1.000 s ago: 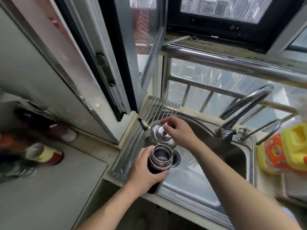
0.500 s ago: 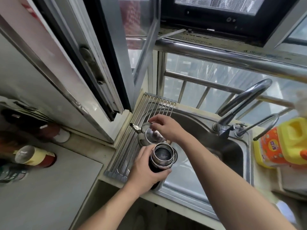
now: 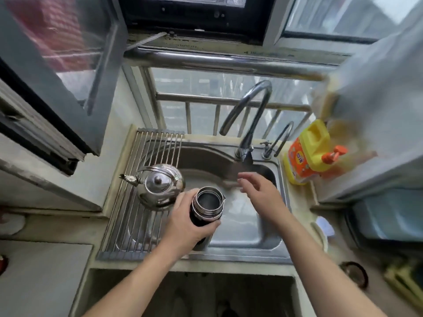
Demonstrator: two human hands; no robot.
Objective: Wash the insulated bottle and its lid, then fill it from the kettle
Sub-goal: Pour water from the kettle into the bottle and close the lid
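Grips the insulated bottle (image 3: 207, 203) in the left hand (image 3: 185, 227), fingers and thumb curled round the dark body just under the steel neck. Holds it upright with the mouth open toward the camera, above the left part of the sink (image 3: 229, 256), right at the inner edge of the roll-up drying rack (image 3: 128, 225).

Holds the right hand (image 3: 263, 193) empty over the middle of the basin, fingers spread and loosely straight, a little blurred at the tips. Hovers there below the spout of the tall curved faucet (image 3: 249, 106) and apart from it, well clear of the bottle too.

Stands the kettle (image 3: 158, 186) on the rack just left of the bottle, lid on, handle arched over the top, spout pointing left toward the worktop (image 3: 41, 271). Sits so near the left thumb that touching or not cannot be told.

Leaves open basin to the right of the bottle and beneath the right hand, bounded by the front rim near the forearms and by the right rim. Puts a yellow detergent bottle (image 3: 306, 154) with an orange pump just beyond that right rim, near the base of a smaller tap (image 3: 281, 138).

Crowds the left side more: kettle, then the rack's outer edge, then the raised lip of the worktop and an open window frame overhead. Closes the back with the faucet base, the window bars and a thick steel rail (image 3: 217, 59) above them.
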